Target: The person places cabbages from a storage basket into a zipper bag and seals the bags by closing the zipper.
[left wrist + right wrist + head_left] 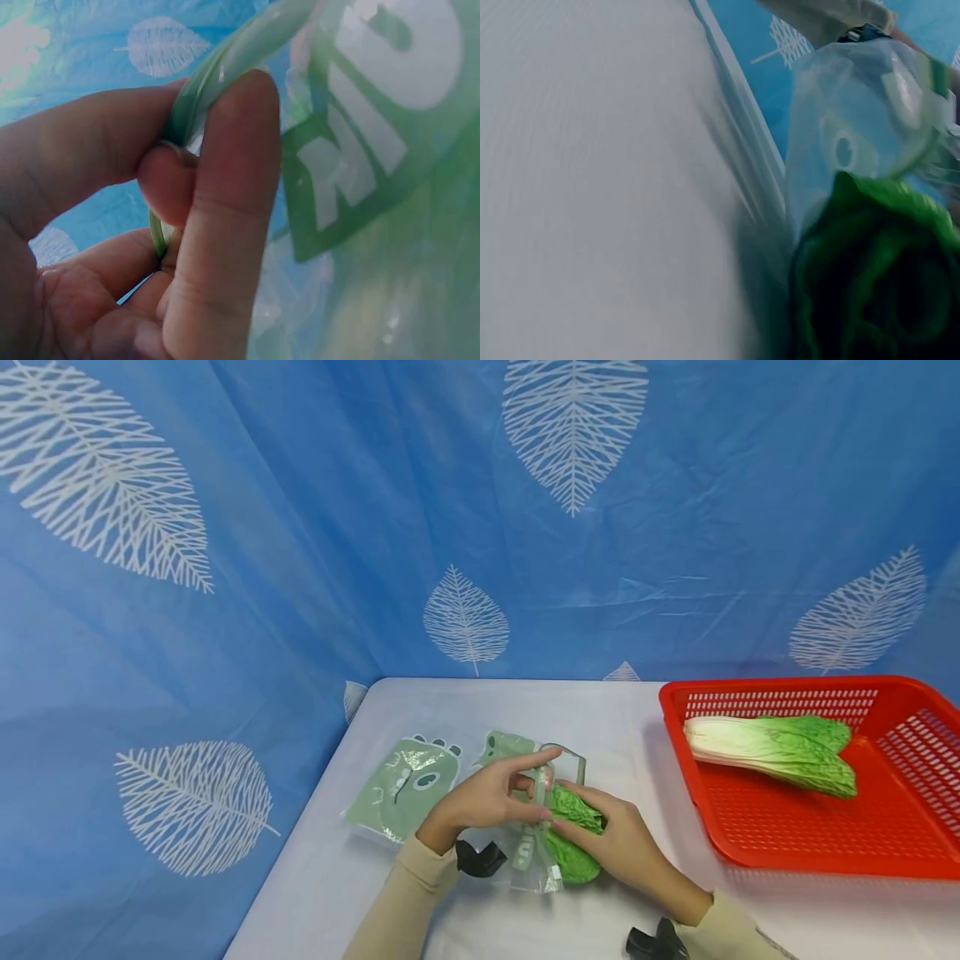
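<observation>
My left hand (pixel 483 797) pinches the green-edged mouth of a clear plastic zip bag (pixel 534 875) between thumb and fingers. White lettering on a green patch shows on the bag (pixel 307 172) in the left wrist view. At the bag's mouth is a leafy green Chinese cabbage (pixel 576 858), its leaves toward the right. My right hand (pixel 622 839) grips its leafy end. Plastic and hands hide the other end, so how far it sits inside is unclear. The right wrist view shows the dark green leaves (pixel 885 196) close up against the bag (pixel 832 105).
A green-printed zip bag (pixel 401 789) lies flat on the white table (pixel 615 718), left of my hands. More green-printed plastic (pixel 510 745) lies just behind them. On the right, a red basket (pixel 795 858) holds another Chinese cabbage (pixel 772 752). Blue leaf-patterned cloth (pixel 337 527) hangs behind the table.
</observation>
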Demonstrator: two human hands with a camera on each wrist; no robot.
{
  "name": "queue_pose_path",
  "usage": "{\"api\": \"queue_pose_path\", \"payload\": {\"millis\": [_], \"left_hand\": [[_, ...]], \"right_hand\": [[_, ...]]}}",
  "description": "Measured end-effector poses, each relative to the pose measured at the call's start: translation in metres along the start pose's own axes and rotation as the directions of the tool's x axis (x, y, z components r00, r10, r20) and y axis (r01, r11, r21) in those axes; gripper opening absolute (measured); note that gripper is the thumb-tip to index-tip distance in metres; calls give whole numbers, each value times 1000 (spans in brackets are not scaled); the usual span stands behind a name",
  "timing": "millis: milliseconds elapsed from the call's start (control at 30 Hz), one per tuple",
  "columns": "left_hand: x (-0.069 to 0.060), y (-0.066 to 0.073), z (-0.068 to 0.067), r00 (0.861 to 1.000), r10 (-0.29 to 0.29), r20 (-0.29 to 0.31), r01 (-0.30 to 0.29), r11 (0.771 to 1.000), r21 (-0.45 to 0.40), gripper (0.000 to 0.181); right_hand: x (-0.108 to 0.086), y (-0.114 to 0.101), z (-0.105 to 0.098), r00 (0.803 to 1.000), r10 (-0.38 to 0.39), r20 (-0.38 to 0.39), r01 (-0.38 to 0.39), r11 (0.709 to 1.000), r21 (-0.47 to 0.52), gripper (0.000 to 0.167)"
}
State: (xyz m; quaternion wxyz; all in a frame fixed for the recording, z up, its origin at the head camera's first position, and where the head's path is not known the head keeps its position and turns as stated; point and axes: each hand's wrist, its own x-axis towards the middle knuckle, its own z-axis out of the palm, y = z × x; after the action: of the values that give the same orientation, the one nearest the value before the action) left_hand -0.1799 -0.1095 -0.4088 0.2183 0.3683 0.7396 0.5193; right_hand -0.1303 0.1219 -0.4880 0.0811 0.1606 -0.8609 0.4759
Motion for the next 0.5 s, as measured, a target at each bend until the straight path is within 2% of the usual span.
{"api": "queue_pose_path", "payload": {"millis": [167, 267, 400, 500], "left_hand": [[2, -5, -1, 1000, -13, 6, 13, 1000, 13, 82], [2, -6, -2, 1000, -15, 8, 15, 1000, 21, 82], [1, -5, -1, 1000, -11, 3, 11, 999, 36, 82], [1, -4, 0, 1000, -11, 1, 11, 999, 34, 81]], "right_hand": [[-15, 2, -13, 999, -45, 4, 45, 996, -74, 74], [-29, 5, -20, 1000, -29, -8, 28, 996, -89, 89], [-45, 9, -23, 1000, 8, 21, -8, 1000, -10, 106], [-51, 10, -19, 999, 3, 47, -7, 996, 89, 106]]}}
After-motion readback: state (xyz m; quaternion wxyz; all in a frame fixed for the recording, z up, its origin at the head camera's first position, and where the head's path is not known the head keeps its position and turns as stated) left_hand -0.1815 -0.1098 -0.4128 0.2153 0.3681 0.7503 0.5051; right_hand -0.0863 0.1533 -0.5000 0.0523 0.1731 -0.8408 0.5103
